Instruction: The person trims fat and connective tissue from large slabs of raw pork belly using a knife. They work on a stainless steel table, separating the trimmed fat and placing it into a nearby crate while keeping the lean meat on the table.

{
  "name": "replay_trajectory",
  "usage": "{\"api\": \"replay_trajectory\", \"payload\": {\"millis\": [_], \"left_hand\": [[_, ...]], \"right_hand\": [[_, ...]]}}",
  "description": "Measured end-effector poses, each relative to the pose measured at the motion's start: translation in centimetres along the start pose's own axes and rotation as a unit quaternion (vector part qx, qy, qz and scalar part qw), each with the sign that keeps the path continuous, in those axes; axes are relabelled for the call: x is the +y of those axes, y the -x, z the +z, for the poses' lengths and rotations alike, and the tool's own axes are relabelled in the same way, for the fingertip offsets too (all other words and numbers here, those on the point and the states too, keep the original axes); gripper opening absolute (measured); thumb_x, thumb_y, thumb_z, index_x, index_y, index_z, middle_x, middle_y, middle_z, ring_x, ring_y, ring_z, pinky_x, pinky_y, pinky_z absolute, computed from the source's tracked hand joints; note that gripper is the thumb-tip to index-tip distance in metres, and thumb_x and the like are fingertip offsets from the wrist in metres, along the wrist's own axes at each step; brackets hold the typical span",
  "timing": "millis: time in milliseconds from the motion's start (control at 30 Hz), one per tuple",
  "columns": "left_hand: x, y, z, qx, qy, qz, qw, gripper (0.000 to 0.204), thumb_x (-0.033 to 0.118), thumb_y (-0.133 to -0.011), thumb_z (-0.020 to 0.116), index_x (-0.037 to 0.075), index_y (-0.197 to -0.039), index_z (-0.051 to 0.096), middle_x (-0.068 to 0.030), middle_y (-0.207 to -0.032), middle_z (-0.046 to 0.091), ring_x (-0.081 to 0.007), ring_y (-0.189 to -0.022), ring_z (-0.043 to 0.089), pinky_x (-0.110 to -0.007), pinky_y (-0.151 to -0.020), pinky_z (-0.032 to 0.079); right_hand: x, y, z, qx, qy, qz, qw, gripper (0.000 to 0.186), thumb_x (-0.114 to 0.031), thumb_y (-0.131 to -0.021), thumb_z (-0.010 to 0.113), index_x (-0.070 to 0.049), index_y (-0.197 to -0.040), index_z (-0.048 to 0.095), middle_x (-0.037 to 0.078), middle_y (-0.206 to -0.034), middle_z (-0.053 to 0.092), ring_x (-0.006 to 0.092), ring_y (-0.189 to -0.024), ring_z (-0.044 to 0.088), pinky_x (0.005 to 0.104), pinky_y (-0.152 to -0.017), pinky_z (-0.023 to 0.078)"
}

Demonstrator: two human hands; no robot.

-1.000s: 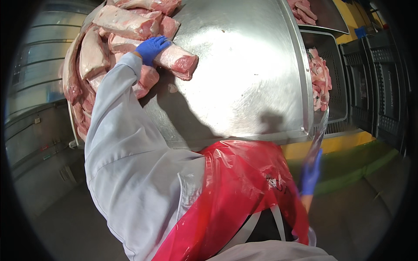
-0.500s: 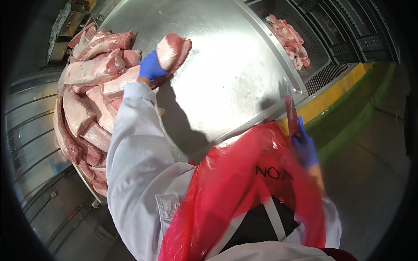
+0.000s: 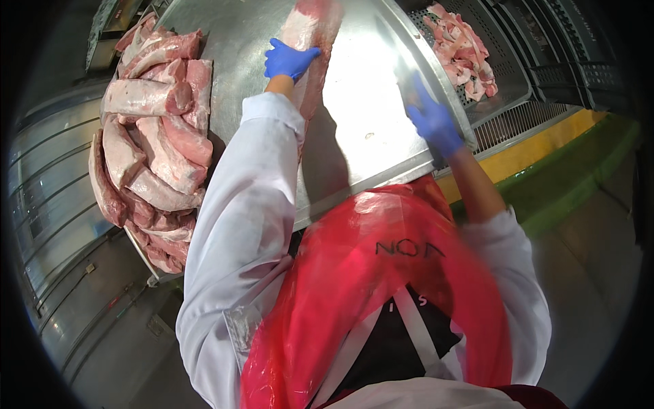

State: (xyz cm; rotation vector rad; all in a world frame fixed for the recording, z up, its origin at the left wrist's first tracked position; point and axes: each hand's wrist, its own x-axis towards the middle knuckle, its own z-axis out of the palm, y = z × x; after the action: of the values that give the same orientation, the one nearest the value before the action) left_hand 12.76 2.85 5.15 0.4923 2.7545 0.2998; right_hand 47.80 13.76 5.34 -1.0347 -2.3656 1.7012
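Note:
A long slab of raw pork loin (image 3: 313, 82), pale with fat and pink at its edges, lies lengthwise on the metal table (image 3: 238, 41). Its far end runs out at the top of the view. My left hand (image 3: 289, 60), in a blue glove, rests on the slab with fingers and thumb spread. Over the table's right side is my right hand (image 3: 436, 123), also blue-gloved and smeared by motion. Whether it holds anything does not show. To the left, several more loin pieces (image 3: 146, 97) lie heaped together.
Beyond the table's raised right rim (image 3: 446, 82), a dark perforated crate (image 3: 518, 82) holds pale pink trimmings (image 3: 463, 51). A yellow edge (image 3: 545, 140) and a green strip (image 3: 565, 167) run below it. My red plastic apron (image 3: 381, 232) touches the table's near edge.
My left hand has pulled the loin off the heap to the right, and its fingers have spread. My right hand, earlier low by the apron with a reddish blade-like thing, has moved up over the table.

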Motion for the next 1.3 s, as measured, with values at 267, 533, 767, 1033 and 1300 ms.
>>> {"api": "replay_trajectory", "payload": {"millis": [267,533,767,1033,1300], "left_hand": [[1.2,-3.6,1.3,0.051,-0.007,0.089,0.995,0.116,0.059,-0.073,0.079,0.017,-0.160,0.015,-0.0281,-0.158,0.024,-0.0505,-0.139,0.035,-0.063,-0.108,0.038],[-4.6,-5.5,1.1,0.064,0.039,0.032,0.997,0.117,0.058,-0.076,0.077,0.017,-0.162,0.009,-0.0304,-0.162,0.011,-0.0549,-0.144,0.024,-0.062,-0.113,0.033],[-5.2,-5.4,1.3,0.074,0.041,0.066,0.994,0.114,0.050,-0.074,0.079,0.017,-0.162,0.014,-0.0306,-0.163,0.008,-0.0505,-0.148,0.021,-0.053,-0.117,0.033],[-4.4,-5.5,1.4,0.087,0.061,0.051,0.993,0.112,0.050,-0.077,0.077,0.012,-0.161,0.014,-0.0320,-0.163,0.007,-0.0522,-0.147,0.020,-0.053,-0.118,0.031],[-3.4,-5.9,0.9,0.095,0.022,0.098,0.990,0.108,0.049,-0.077,0.076,0.009,-0.160,0.019,-0.0341,-0.161,0.013,-0.0510,-0.146,0.025,-0.051,-0.118,0.031]], "right_hand": [[-2.5,-25.3,6.7,0.140,-0.019,-0.084,0.986,0.074,-0.024,-0.094,0.052,-0.020,-0.161,0.020,0.022,-0.122,0.066,0.0360,-0.096,0.069,0.0424,-0.085,0.054],[-7.5,-27.0,9.2,-0.004,-0.029,-0.114,0.993,0.073,-0.022,-0.096,0.053,-0.017,-0.161,0.020,0.021,-0.101,0.067,0.0410,-0.092,0.065,0.0459,-0.082,0.052],[-12.0,-37.7,11.9,-0.046,0.078,-0.204,0.975,0.060,-0.026,-0.097,0.051,-0.014,-0.154,0.034,0.030,-0.116,0.066,0.0441,-0.105,0.066,0.0503,-0.087,0.054],[-11.4,-34.4,13.6,-0.095,0.190,-0.153,0.965,0.061,-0.020,-0.094,0.047,-0.017,-0.153,0.030,0.027,-0.121,0.065,0.0430,-0.102,0.068,0.0502,-0.086,0.056],[-14.6,-29.3,10.4,-0.094,0.173,-0.043,0.979,0.078,-0.013,-0.093,0.043,-0.013,-0.161,0.006,0.029,-0.125,0.064,0.0406,-0.107,0.068,0.0486,-0.091,0.055]]}}
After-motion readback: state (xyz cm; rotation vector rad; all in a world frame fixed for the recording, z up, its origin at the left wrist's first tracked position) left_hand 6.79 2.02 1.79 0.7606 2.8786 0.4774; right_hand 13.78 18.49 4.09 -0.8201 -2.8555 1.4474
